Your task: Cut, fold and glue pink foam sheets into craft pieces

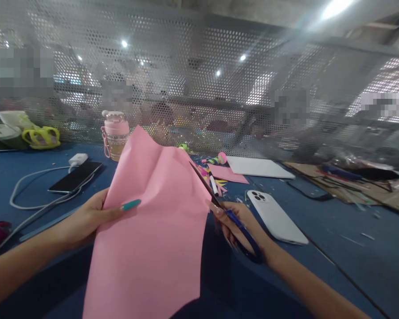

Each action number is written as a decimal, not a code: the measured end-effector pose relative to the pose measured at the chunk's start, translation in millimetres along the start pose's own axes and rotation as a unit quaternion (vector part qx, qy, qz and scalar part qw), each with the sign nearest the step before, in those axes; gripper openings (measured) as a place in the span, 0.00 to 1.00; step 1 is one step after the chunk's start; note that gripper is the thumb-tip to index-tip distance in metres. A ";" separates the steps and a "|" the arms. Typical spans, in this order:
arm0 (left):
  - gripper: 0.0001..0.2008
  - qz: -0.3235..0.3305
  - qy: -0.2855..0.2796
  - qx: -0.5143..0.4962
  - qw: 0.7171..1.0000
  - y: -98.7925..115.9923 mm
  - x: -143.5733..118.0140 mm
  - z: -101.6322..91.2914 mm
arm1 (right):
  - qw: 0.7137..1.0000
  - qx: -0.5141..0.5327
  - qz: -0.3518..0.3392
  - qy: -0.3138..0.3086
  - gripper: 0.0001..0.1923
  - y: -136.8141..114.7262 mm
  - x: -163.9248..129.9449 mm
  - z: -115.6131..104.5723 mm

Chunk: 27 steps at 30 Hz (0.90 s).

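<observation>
Stretching away from the body between the two hands, the large, smooth pink sheet of paper (153, 239) runs its long axis front to back, its right edge right beside the dark-bladed scissors with navy-blue handles (249, 239), whose blades slant forward and leftward along that edge. The left hand (81, 217) pinches the left edge, thumb on top and fingers hidden beneath; the right hand (239, 221), nearer the right edge, is wrapped around the scissor handles, though I cannot tell how far the blades are parted.
</observation>
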<state>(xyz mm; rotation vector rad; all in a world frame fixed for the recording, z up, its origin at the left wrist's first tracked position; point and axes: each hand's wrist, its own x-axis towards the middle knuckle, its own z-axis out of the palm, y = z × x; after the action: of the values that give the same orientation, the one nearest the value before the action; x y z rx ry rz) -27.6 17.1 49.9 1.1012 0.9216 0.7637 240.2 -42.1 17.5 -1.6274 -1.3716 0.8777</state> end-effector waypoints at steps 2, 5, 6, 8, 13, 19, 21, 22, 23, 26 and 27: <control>0.21 -0.007 0.013 0.010 1.000 -1.6 -0.4 -1.6 | 1.000 0.011 -0.004 0.000 0.23 -0.3 -0.3 0.5; 0.25 -0.014 0.026 0.025 0.999 -4.1 -0.7 -4.5 | 1.000 0.023 -0.012 -0.008 0.22 -2.0 -1.3 1.0; 0.26 -0.013 0.024 0.028 0.999 -4.7 -0.6 -5.3 | 1.000 0.020 -0.017 -0.007 0.22 -2.6 -1.6 1.0; 0.26 -0.009 0.019 0.030 0.999 -5.5 -0.4 -6.2 | 1.000 0.014 -0.027 -0.002 0.22 -3.6 -2.3 0.6; 0.23 -0.002 0.003 0.023 1.000 -5.6 0.0 -5.5 | 0.999 0.005 -0.032 -0.006 0.23 -4.9 -3.0 -0.7; 0.24 -0.005 0.004 0.024 1.000 -5.6 -0.2 -5.0 | 1.000 0.007 -0.022 -0.009 0.23 -6.2 -2.8 -0.6; 0.25 -0.009 0.017 0.027 0.999 -5.9 -0.1 -5.8 | 1.000 0.012 -0.018 -0.014 0.25 -6.1 -2.9 -0.8; 0.25 -0.011 0.023 0.028 0.999 -6.0 0.0 -6.3 | 1.000 0.016 -0.016 -0.018 0.25 -6.1 -3.1 -1.0; 0.25 -0.013 0.027 0.028 0.999 -6.0 0.0 -6.6 | 0.999 0.021 -0.014 -0.024 0.26 -6.1 -3.3 -1.4; 0.26 -0.015 0.036 0.031 0.999 -5.1 -0.5 -6.0 | 0.998 0.038 -0.018 -0.048 0.27 -6.4 -4.3 -3.0; 0.26 -0.014 0.036 0.032 0.999 -4.5 -0.9 -5.2 | 0.997 0.041 -0.020 -0.056 0.28 -6.7 -4.7 -3.5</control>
<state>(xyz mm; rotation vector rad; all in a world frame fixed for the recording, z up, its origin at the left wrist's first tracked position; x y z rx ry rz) -32.3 17.0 44.9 1.1196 1.0266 0.7593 239.7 -46.8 25.0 -1.5024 -1.4199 1.0010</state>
